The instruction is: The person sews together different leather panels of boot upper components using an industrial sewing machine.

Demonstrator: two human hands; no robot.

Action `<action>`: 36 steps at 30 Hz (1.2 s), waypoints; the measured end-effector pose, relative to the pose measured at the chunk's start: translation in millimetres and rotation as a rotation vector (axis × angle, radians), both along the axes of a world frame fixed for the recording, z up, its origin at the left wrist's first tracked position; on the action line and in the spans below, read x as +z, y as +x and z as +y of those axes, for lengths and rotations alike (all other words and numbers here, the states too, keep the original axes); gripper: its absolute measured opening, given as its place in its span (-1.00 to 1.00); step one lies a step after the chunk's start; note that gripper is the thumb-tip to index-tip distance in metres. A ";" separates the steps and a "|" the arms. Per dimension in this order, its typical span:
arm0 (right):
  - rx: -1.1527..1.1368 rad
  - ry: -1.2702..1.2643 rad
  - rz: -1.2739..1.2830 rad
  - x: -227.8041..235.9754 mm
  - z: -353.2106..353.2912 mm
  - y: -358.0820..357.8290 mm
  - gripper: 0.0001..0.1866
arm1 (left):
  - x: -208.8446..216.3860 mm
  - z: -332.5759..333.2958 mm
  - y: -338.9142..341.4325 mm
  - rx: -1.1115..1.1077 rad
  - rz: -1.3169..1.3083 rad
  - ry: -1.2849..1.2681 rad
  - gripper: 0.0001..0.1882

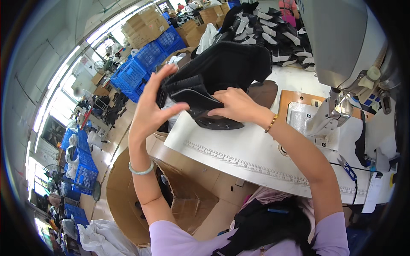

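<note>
A black sewn fabric piece (232, 64) with a ribbed band and stitched edges is held up over the left end of the white worktable (213, 149). My right hand (241, 106) pinches its lower near edge between thumb and fingers. At the piece's left side, my left hand (149, 102) has its thumb and fingers spread wide and grips nothing. Beneath the held piece lies dark brown and black material (262, 94), partly hidden by it and by my right hand.
A sewing machine (337, 106) stands to the right, with blue thread snips (348, 168) near it. Black and white pieces (273, 32) are heaped at the table's far end. Below left is an open cardboard box (188, 192); blue crates (132, 74) stand beyond.
</note>
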State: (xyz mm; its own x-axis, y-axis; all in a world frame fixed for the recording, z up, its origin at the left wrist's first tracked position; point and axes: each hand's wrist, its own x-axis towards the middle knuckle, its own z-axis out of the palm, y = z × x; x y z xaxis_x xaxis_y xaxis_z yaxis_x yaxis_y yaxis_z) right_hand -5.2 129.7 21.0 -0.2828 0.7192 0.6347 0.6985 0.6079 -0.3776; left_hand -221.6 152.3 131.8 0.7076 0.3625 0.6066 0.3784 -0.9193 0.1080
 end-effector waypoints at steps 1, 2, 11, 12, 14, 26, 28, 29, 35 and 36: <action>0.055 -0.091 -0.012 5.6 -3.8 3.9 -0.65 | -2.9 2.8 -2.0 -0.007 0.056 -0.037 -0.15; 0.093 -0.166 -0.037 9.9 -7.6 7.8 -0.61 | -7.0 7.3 -2.0 0.012 0.062 -0.097 -0.28; 0.000 -0.016 -0.049 -9.0 -12.5 25.2 -0.66 | -32.0 34.3 0.6 -0.030 -0.048 -0.043 -0.60; 0.001 -0.019 -0.048 -11.4 -11.0 25.2 -0.66 | -33.8 36.2 0.3 0.018 -0.092 -0.012 -0.61; 0.057 0.015 0.024 -15.0 -10.0 26.9 -0.65 | -36.9 35.4 6.4 0.034 -0.133 -0.050 -0.61; 0.127 -0.189 0.281 -22.2 -11.3 34.6 -0.68 | -45.2 4.9 18.2 -0.018 -0.201 0.006 -0.57; 0.107 -0.196 0.273 -22.1 -13.9 29.8 -0.68 | -46.9 2.7 20.4 0.008 -0.185 -0.115 -0.54; 0.092 -0.202 0.260 -21.7 -14.9 27.9 -0.68 | -48.2 1.7 20.8 0.039 -0.173 -0.234 -0.51; 0.044 -0.280 0.259 -13.7 -18.6 29.9 -0.68 | -41.2 14.1 22.9 0.035 -0.147 -0.359 -0.63; 0.045 -0.280 0.257 -15.9 -16.7 31.0 -0.68 | -41.4 15.3 21.5 0.033 -0.168 -0.455 -0.66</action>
